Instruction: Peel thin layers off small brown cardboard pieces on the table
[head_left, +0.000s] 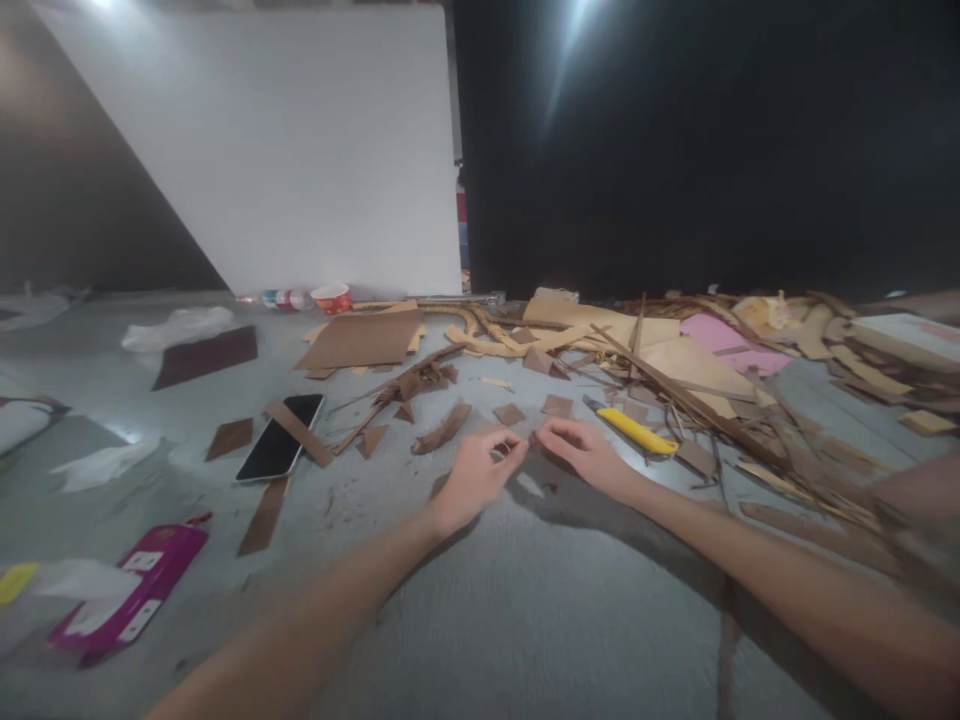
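Observation:
My left hand and my right hand meet fingertip to fingertip just above the grey table. Both are closed in a pinch, thumb against fingers. A tiny dark brown bit shows between the fingertips, too small and blurred to name. Right beside my right hand lies a yellow utility knife, its blade end pointing away to the left. Small brown square pieces lie just beyond the fingers. A curled brown strip rests beyond my left hand.
Left on the table lie a black-screened phone under a brown strip, and a magenta packet. Brown sheets and a red paper cup stand at the back. Scraps and strips heap up at the right.

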